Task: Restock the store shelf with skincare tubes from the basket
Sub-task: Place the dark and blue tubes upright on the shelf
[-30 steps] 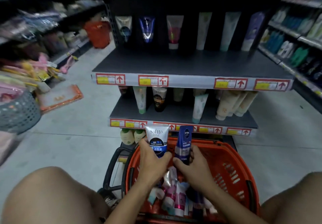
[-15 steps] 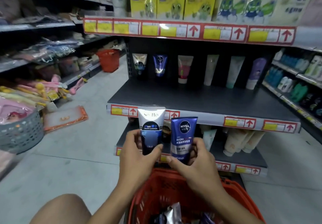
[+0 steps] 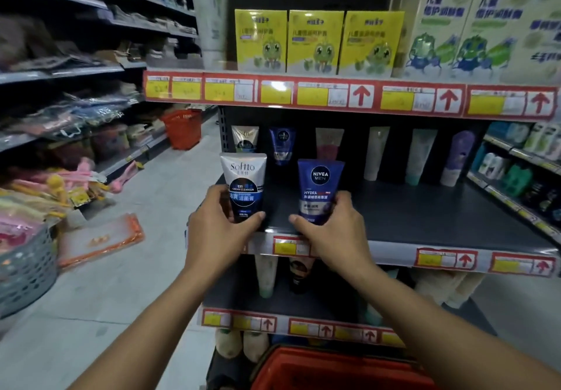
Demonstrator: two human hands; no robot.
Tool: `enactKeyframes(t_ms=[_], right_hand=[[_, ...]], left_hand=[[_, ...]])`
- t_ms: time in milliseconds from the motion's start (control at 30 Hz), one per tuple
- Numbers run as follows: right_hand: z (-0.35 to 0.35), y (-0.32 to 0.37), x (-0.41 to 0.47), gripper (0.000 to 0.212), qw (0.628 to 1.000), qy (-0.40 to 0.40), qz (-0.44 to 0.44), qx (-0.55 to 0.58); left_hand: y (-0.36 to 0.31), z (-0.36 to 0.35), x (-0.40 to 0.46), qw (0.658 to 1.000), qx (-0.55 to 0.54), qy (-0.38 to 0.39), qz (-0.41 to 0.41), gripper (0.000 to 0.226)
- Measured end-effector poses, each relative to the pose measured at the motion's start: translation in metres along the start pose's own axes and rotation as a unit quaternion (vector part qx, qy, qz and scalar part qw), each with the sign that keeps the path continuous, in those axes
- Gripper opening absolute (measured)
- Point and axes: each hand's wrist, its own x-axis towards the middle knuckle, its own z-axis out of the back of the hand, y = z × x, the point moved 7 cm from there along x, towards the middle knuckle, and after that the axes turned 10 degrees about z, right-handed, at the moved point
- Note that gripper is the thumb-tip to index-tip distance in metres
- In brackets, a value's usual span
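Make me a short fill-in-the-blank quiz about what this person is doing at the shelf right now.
1. The left hand holds a white tube with the brand name ____.
2. The right hand holds a blue tube marked ____ MEN.
3. The boxes on the shelf above show a cartoon animal coloured ____.
4. The basket at the bottom is coloured ____.

Missing words: Softto; NIVEA; green; red

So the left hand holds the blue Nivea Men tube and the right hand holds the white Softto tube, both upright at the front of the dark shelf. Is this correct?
Not quite: the tubes are swapped. The head view shows the left hand holding the white Softto tube and the right hand holding the blue Nivea Men tube. Both are upright at the front of the dark shelf.
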Motion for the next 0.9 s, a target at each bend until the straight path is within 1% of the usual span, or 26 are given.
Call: enactKeyframes(t_ms=[100, 200, 333, 400, 433, 500, 567, 633, 700, 800, 900], right_hand=[[-0.014, -0.003, 0.019, 0.068, 0.999, 0.005, -0.017, -0.035], [-0.028, -0.007, 0.027, 0.069, 0.997, 0.008, -0.03, -0.069], [-0.033, -0.008, 0.029, 0.072, 0.995, 0.013, -0.03, -0.093], [-0.028, -0.009, 0.027, 0.073, 0.992, 0.002, -0.009, -0.123], [-0.026, -0.009, 0.027, 0.071, 0.987, 0.001, 0.01, -0.161], [-0.028, -0.014, 0.029, 0.059, 0.977, 0.034, 0.023, -0.21], [-0.034, -0.024, 0.035, 0.05, 0.978, 0.08, -0.006, -0.194], [-0.043, -0.028, 0.047, 0.05, 0.98, 0.103, -0.025, -0.169], [-0.055, -0.028, 0.063, 0.051, 0.98, 0.115, -0.031, -0.16], [-0.074, -0.029, 0.087, 0.04, 0.978, 0.126, -0.037, -0.16], [-0.092, -0.034, 0.11, 0.037, 0.98, 0.123, -0.028, -0.152]], left_hand=[[0.007, -0.009, 0.027, 1.0, 0.027, -0.008, 0.01, 0.067], [0.014, -0.02, 0.043, 0.998, 0.056, 0.002, 0.019, 0.067], [0.019, -0.027, 0.052, 0.997, 0.078, 0.015, 0.015, 0.074], [0.022, -0.027, 0.055, 0.997, 0.082, 0.014, 0.006, 0.078], [0.024, -0.026, 0.056, 0.996, 0.088, 0.016, 0.004, 0.075], [0.028, -0.025, 0.061, 0.993, 0.113, 0.022, 0.003, 0.07], [0.029, -0.026, 0.07, 0.991, 0.129, 0.032, 0.007, 0.071], [0.028, -0.031, 0.083, 0.989, 0.14, 0.047, 0.015, 0.073], [0.027, -0.037, 0.099, 0.986, 0.156, 0.057, 0.022, 0.076], [0.03, -0.048, 0.126, 0.984, 0.164, 0.065, 0.031, 0.078], [0.038, -0.058, 0.151, 0.986, 0.149, 0.065, 0.045, 0.079]])
